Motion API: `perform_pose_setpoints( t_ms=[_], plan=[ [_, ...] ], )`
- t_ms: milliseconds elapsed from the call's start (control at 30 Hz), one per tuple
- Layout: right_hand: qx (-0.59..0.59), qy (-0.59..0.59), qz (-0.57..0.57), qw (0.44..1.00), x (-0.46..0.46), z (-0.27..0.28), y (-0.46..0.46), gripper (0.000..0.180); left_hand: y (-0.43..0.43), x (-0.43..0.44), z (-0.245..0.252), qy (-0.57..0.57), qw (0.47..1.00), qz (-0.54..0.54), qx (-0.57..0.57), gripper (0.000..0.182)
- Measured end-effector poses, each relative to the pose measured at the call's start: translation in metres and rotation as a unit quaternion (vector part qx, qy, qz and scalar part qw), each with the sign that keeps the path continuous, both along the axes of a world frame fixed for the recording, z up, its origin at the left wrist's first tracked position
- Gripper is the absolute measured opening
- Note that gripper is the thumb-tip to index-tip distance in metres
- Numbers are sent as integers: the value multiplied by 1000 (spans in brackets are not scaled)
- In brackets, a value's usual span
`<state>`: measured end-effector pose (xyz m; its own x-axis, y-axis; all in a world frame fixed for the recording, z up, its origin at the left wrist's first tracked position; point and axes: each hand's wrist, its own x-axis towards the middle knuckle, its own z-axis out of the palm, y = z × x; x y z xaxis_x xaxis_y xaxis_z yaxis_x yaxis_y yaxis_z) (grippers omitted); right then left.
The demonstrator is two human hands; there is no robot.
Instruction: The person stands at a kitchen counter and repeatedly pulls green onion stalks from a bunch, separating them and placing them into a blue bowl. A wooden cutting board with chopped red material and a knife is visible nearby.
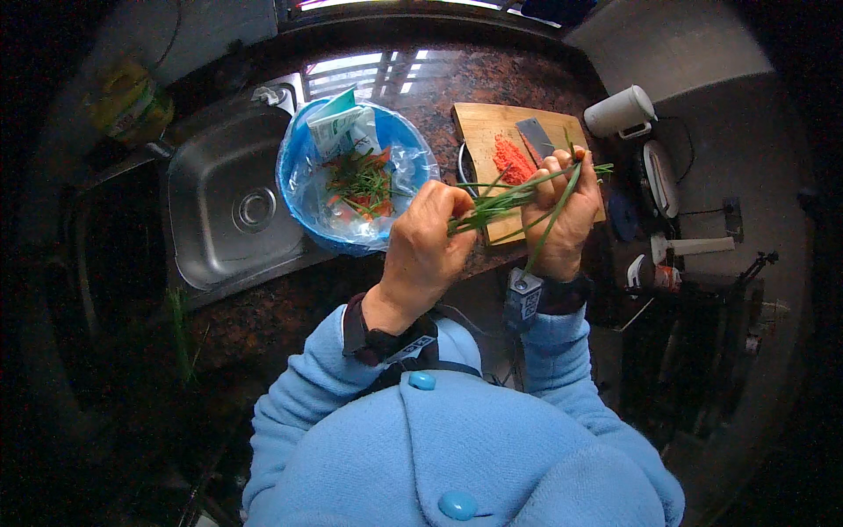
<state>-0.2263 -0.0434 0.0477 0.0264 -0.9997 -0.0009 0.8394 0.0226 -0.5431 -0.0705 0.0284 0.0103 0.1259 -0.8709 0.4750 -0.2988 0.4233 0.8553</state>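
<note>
A bunch of long green stalks, perhaps chives [507, 201], stretches between my two hands. My left hand [428, 230] has its fingers closed on one end of the stalks, beside the blue bin. The stalks also lie in my right hand [566, 211], whose curled fingers grip them over the cutting board's lower right part. The wooden cutting board [474, 118] bears a heap of finely chopped red-orange food [510, 158] and a cleaver [535, 137], partly hidden by my right hand. Inside the blue bin [284, 155], lined with clear plastic, are green and orange scraps [362, 184] and a packet [336, 125].
A steel sink [211, 211] is left of the bin. More green stalks [179, 329] lie at the lower left. To the right are a white electric kettle [619, 112], a round white-lidded appliance [658, 178] and a cord. The counter's front edge runs beneath my wrists.
</note>
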Motion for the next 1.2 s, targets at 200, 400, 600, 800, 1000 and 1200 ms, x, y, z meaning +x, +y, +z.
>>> perform_pose_setpoints(
  t_ms=[200, 400, 600, 800, 1000, 1200],
  plan=[
    [42, 30, -42, 998, 8, -6, 5, 18, -1, -1, -1, 307, 938, -22, 160, 7],
    [100, 53, -64, 992, 6, -7, 1, 19, -18, 35, -14, 281, 945, 82, 147, 11],
    [35, 241, 16, 970, 1, 3, 6, 16, -31, 68, -10, -20, 978, 196, 74, 12],
    [-15, 414, 141, 899, 14, 18, 21, 19, -13, 44, 18, 195, 971, 35, 132, 21],
    [-29, 463, 132, 876, 33, 18, 23, 18, -15, 13, 23, 206, 955, -117, 180, 19],
    [-18, 440, 144, 886, 32, 19, 22, 30, -16, 16, 19, 305, 921, -112, 214, 14]
  ],
)
